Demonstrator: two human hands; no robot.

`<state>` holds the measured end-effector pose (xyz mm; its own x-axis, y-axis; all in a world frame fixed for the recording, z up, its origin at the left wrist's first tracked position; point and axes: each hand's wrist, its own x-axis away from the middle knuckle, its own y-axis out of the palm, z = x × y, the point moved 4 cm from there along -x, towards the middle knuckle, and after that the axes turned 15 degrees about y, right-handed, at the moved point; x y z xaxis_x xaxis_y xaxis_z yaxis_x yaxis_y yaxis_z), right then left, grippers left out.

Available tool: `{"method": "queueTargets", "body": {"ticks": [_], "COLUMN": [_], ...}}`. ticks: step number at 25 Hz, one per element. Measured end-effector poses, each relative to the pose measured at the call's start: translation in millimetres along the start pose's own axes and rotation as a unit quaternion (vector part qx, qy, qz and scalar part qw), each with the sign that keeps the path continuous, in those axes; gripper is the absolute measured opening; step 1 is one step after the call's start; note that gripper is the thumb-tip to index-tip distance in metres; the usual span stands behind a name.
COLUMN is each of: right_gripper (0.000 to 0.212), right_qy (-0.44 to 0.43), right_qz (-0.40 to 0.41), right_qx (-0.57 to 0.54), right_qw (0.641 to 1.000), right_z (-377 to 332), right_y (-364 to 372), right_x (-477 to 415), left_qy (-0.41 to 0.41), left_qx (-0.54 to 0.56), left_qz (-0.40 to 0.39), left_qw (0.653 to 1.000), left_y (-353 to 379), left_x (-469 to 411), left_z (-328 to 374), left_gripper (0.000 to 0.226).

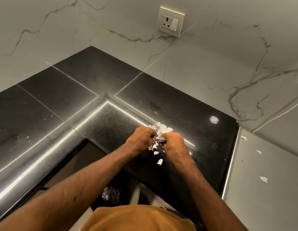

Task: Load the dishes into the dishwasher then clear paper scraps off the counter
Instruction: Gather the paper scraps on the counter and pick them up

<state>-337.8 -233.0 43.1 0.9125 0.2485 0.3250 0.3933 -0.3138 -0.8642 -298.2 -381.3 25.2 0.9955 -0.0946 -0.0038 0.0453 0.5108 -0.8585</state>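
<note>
A heap of white paper scraps is bunched between my two hands on the black counter. My left hand grips the heap from the left with curled fingers. Curled around the same heap from the right is my right hand. Loose scraps hang or fall just below the hands near the counter's front edge. The dishwasher and dishes are not in view.
A few scraps lie on the grey surface at the right. Tiny white flecks dot the counter's left part. A wall socket sits on the marble backsplash. The counter's front edge runs diagonally at lower left.
</note>
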Motion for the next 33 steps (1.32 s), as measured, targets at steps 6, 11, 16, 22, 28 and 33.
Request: {"method": "queueTargets", "body": {"ticks": [6, 11, 16, 22, 28, 33], "right_gripper": [0.011, 0.015, 0.005, 0.012, 0.016, 0.035], "right_qy": [-0.005, -0.028, -0.050, -0.027, 0.018, 0.077], "right_qz": [-0.017, -0.079, -0.120, -0.171, -0.239, -0.289], "right_qx": [-0.045, -0.039, -0.014, 0.020, 0.037, 0.013], "right_qw": [0.999, 0.996, 0.991, 0.985, 0.970, 0.954], "right_z": [-35, -86, -131, -153, -129, -73], "right_y": [9, 65, 134, 219, 332, 456], "right_x": [28, 69, 105, 120, 99, 61], "left_qy": [-0.043, -0.128, -0.211, -0.291, -0.380, -0.479], "left_qx": [0.050, 0.069, 0.091, 0.121, 0.199, 0.212], "left_qz": [0.050, 0.056, 0.089, 0.119, 0.131, 0.089], "left_qw": [0.997, 0.988, 0.969, 0.941, 0.894, 0.847], "left_y": [-29, -34, -21, 24, 121, 240], "left_x": [51, 135, 222, 287, 321, 332], "left_z": [-14, -57, -109, -156, -223, -287], "left_gripper": [0.020, 0.017, 0.013, 0.013, 0.008, 0.014]}}
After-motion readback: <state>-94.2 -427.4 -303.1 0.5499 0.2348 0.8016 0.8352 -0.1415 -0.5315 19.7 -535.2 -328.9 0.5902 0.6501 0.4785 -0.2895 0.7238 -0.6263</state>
